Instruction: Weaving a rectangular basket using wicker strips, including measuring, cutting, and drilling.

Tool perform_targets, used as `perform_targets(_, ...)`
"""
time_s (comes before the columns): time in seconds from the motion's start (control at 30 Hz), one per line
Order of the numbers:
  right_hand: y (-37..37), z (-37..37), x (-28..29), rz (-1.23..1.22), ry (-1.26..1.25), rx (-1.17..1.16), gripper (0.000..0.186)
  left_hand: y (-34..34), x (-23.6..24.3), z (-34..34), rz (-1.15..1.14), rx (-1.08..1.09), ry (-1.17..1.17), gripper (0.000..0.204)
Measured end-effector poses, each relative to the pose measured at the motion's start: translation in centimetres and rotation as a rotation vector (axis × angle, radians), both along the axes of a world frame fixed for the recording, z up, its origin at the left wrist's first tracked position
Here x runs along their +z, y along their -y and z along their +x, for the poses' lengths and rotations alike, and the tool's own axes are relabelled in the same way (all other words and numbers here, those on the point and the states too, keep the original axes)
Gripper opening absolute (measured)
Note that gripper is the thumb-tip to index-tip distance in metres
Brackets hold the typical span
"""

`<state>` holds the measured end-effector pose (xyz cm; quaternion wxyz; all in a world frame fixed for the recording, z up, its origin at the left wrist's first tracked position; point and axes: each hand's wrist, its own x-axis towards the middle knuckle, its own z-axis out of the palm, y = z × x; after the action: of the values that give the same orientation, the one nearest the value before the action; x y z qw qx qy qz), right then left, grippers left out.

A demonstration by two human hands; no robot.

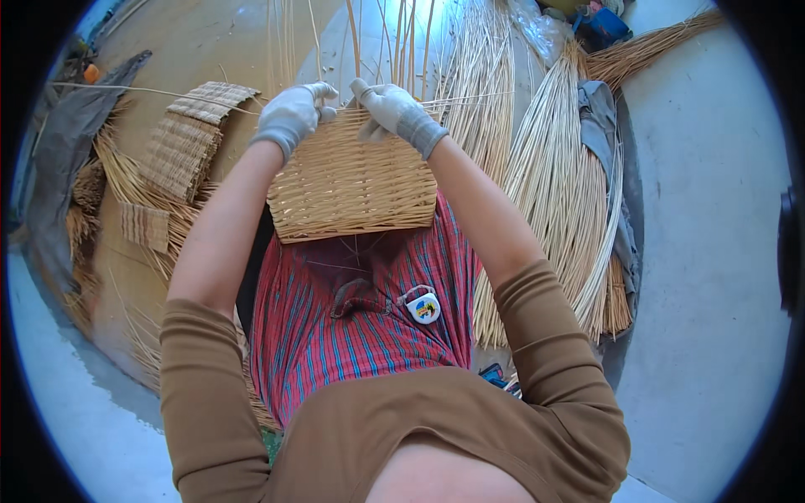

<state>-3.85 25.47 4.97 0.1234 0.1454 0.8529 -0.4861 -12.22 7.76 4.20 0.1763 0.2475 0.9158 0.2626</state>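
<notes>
Wickerwork (352, 180): left hand (293, 114) curled at its upper-left edge, grip unclear. Right hand (391, 111) clasps its upper-right edge.

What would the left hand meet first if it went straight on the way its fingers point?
Likely the right hand, across a small gap, though a cane there may come first, as depth is unclear.

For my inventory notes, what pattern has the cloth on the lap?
The lap cloth is red with blue and dark stripes; the head view shows it best.
</notes>
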Motion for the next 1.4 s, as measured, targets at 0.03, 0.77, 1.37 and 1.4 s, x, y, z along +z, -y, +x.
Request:
perform_targets(0.03,-0.3,0.0,-0.6,-0.02,-0.054,0.019,0.065,0.0,0.2,0.8,-0.037,-0.03,-0.101,0.043)
perform_targets(0.77,-0.4,5.2,-5.3,0.935,-0.683,-0.022,0.045,0.7,-2.1,6.7,-0.247,-0.152,-0.664,0.078)
perform_targets(1.37,7.2,31.3,-3.0,0.592,0.088,0.279,0.036,0.2,-6.2,6.8,-0.003,-0.003,-1.034,0.06)
perform_targets(1.4,7.1,31.5,-3.3,0.526,0.143,0.263,0.036,0.2,-6.2,6.6,0.009,-0.011,-1.017,0.058)
